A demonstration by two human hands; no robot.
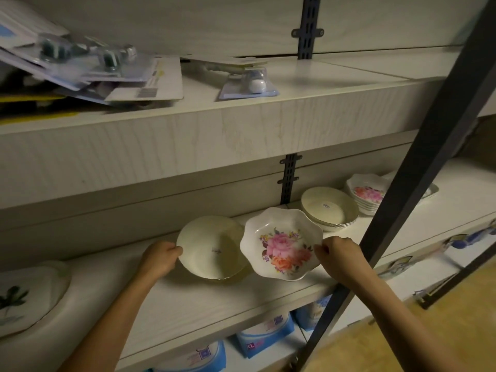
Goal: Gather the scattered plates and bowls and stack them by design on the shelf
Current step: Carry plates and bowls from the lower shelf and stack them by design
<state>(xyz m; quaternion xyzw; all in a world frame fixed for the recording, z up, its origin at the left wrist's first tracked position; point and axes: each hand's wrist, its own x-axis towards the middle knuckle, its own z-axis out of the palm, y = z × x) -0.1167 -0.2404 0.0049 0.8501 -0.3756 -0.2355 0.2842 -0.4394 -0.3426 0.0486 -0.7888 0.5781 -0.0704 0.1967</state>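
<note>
My left hand (159, 257) grips the left rim of a plain cream bowl (212, 248), tilted up on the middle shelf (193, 304). My right hand (338, 254) pinches the right rim of a scalloped bowl with a pink flower print (281, 244), also tilted and overlapping the plain bowl's right edge. Further right on the same shelf stand a stack of plain cream bowls (328, 206) and a stack of flowered scalloped bowls (366, 194). At the far left lies a plate with a dark leaf design (29, 294).
A dark metal upright (418, 167) slants across the right side, in front of the stacks. The upper shelf (241, 114) carries blister-packed goods. Blue-and-white packages (265, 334) sit below. A tan floor shows at the bottom right.
</note>
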